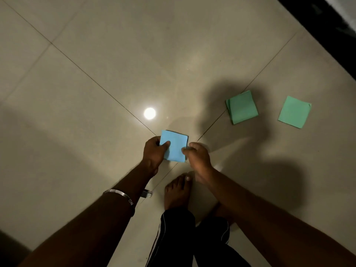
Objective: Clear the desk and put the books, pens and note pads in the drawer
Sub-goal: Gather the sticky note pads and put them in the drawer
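I'm bent over the tiled floor, holding the blue note pad between both hands: my left hand pinches its left edge, thumb on top, and my right hand pinches the right edge, likely squaring the sheets. Two green note pads lie on the floor to my right, apart, not yet gathered
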Action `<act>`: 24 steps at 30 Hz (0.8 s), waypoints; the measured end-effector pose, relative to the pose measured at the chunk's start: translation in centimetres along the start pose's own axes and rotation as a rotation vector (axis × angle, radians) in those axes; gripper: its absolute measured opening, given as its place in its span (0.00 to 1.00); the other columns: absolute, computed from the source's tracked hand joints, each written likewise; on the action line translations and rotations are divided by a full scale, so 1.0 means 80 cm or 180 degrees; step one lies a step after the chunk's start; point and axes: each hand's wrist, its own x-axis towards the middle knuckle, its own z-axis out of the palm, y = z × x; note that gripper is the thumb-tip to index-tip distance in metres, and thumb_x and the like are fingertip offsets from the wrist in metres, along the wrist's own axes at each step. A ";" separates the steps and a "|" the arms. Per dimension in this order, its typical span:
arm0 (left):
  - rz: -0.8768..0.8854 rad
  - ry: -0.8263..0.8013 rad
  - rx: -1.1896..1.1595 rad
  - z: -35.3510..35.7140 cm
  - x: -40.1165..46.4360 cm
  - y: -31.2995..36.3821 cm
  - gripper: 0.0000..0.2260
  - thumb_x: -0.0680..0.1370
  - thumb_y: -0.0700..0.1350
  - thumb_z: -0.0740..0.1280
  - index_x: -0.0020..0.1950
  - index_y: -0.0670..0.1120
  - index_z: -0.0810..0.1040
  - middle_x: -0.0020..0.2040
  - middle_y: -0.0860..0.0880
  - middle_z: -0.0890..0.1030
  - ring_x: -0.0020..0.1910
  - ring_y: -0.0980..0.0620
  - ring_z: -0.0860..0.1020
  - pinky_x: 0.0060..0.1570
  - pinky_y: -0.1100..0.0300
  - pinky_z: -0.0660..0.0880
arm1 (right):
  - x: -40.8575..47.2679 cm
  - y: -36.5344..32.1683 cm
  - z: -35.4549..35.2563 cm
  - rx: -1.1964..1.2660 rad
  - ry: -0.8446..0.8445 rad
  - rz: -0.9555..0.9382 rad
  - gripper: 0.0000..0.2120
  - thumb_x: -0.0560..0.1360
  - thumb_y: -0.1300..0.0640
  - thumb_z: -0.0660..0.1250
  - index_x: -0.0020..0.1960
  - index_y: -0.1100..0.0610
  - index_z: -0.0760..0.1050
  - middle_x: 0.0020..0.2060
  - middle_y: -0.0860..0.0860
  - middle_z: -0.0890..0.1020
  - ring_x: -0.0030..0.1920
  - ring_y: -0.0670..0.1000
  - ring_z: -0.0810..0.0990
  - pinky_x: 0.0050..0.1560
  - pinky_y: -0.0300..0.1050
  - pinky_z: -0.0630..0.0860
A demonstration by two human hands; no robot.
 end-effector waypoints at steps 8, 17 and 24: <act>-0.0135 -0.0683 -0.0355 0.028 -0.057 0.073 0.10 0.79 0.40 0.63 0.59 0.40 0.77 0.55 0.41 0.81 0.51 0.44 0.79 0.52 0.49 0.77 | -0.049 -0.038 -0.081 0.0190 -0.0160 0.0091 0.10 0.77 0.58 0.67 0.56 0.61 0.78 0.49 0.54 0.82 0.48 0.53 0.81 0.45 0.47 0.80; -0.0133 -0.0563 0.0132 0.116 -0.073 0.140 0.10 0.74 0.32 0.64 0.53 0.37 0.79 0.52 0.38 0.82 0.50 0.41 0.81 0.51 0.47 0.80 | -0.024 -0.093 -0.196 -0.1092 0.0668 -0.0591 0.07 0.73 0.60 0.67 0.49 0.61 0.79 0.46 0.55 0.84 0.47 0.55 0.81 0.46 0.45 0.74; -0.0156 -0.0310 0.0282 0.195 -0.057 0.158 0.10 0.72 0.32 0.66 0.52 0.39 0.80 0.47 0.42 0.83 0.43 0.46 0.82 0.43 0.53 0.80 | 0.031 -0.095 -0.265 -0.1396 0.0801 -0.0838 0.09 0.73 0.66 0.60 0.48 0.65 0.78 0.43 0.59 0.82 0.46 0.59 0.80 0.45 0.48 0.76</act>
